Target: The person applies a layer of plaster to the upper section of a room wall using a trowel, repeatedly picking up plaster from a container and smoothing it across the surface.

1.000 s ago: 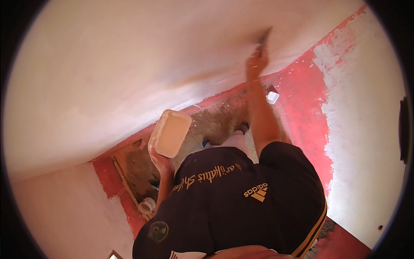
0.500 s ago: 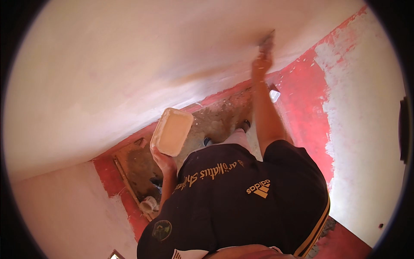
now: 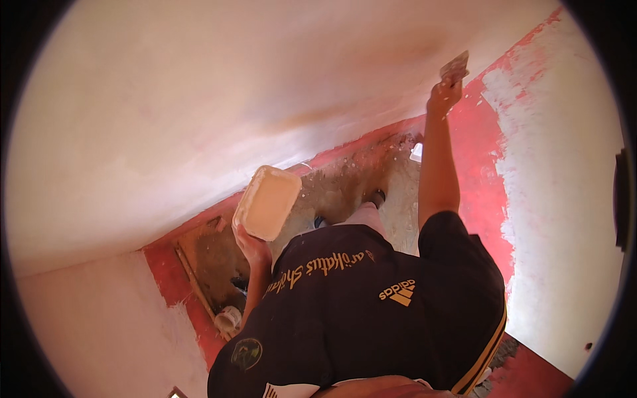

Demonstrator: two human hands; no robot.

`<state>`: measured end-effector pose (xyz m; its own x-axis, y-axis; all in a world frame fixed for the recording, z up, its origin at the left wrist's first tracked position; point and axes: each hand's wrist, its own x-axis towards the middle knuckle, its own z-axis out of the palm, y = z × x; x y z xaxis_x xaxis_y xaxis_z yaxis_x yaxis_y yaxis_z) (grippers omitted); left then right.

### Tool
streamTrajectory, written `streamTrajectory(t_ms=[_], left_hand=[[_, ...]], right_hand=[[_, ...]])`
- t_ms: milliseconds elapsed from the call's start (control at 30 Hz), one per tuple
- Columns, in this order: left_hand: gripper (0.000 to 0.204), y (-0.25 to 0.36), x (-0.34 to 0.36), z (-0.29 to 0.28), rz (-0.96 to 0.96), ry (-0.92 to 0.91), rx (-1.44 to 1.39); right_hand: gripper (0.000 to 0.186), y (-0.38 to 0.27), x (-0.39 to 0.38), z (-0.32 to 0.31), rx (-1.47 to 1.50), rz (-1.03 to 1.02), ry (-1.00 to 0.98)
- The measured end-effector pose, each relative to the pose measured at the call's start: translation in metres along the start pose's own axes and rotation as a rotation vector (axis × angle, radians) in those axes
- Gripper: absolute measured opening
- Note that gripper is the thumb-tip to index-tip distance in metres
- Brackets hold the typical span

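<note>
Between the tub (image 3: 271, 202) and the right hand (image 3: 443, 97), open room runs along the front wall (image 3: 199, 99). That wall bars passage forward; the side wall (image 3: 478, 159) bars it rightward.

Lettering shows on the dark jersey (image 3: 358, 325). Yellow script (image 3: 325, 266) runs across it, upside down in this view, its far end bending out of sight. Nearby stands a yellow emblem (image 3: 403, 297) of slanted bars with a short word, also inverted. Any writing on the round greenish badge (image 3: 247, 353) is too small to read.
</note>
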<state>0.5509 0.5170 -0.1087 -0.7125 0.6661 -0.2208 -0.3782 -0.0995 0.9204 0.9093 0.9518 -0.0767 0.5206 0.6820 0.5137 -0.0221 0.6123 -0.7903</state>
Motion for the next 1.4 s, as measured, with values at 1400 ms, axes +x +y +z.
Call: streamTrajectory(t_ms=[1400], left_hand=[[0.048, -0.089, -0.079, 0.383, 0.232, -0.058, 0.443]], right_hand=[[0.032, 0.012, 0.231, -0.070, -0.537, 0.092, -0.152]])
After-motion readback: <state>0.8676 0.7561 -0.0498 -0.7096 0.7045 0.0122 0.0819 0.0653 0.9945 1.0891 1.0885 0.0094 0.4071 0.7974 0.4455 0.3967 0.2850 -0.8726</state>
